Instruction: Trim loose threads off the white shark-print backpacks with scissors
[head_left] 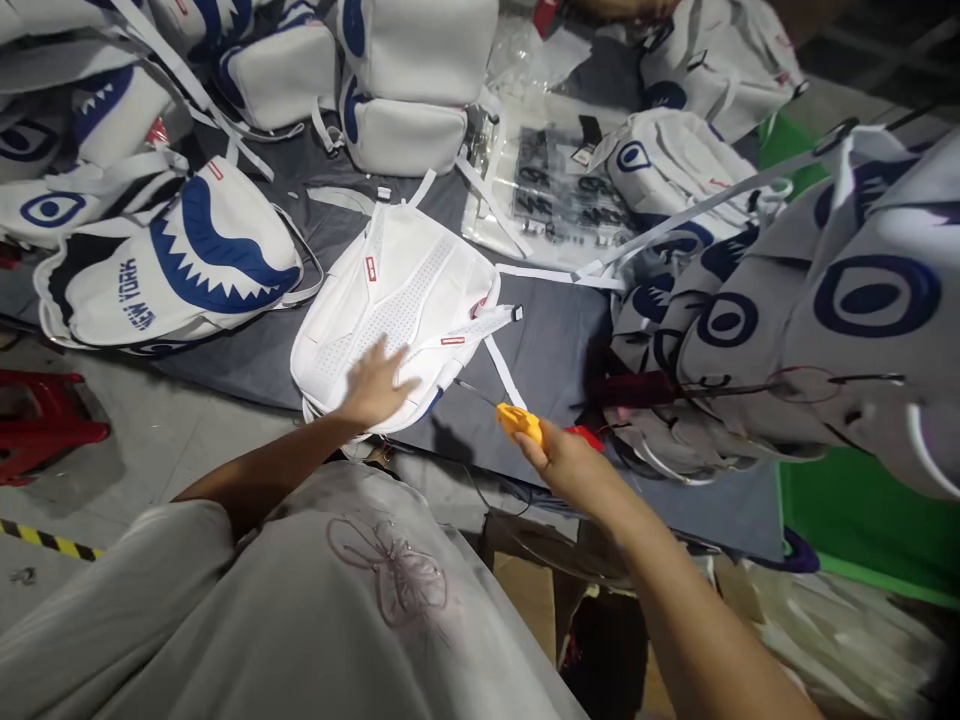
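A white backpack [401, 300] lies back side up on the dark grey table [555, 350], its mesh panel and straps facing me. My left hand [373, 385] rests flat on its near lower edge, fingers spread. My right hand [566, 460] holds a small yellow-handled tool [520, 420] with a thin metal tip pointing left toward the backpack, just off the bag's lower right corner. A loose white strap [504, 368] runs between the bag and the tool.
White and blue shark-print backpacks are piled around: one [180, 265] to the left, several at the back [409, 90] and a heap on the right [810, 320]. Clear plastic bags [555, 190] lie behind. A red stool [37, 420] stands at left; cardboard [532, 590] sits below.
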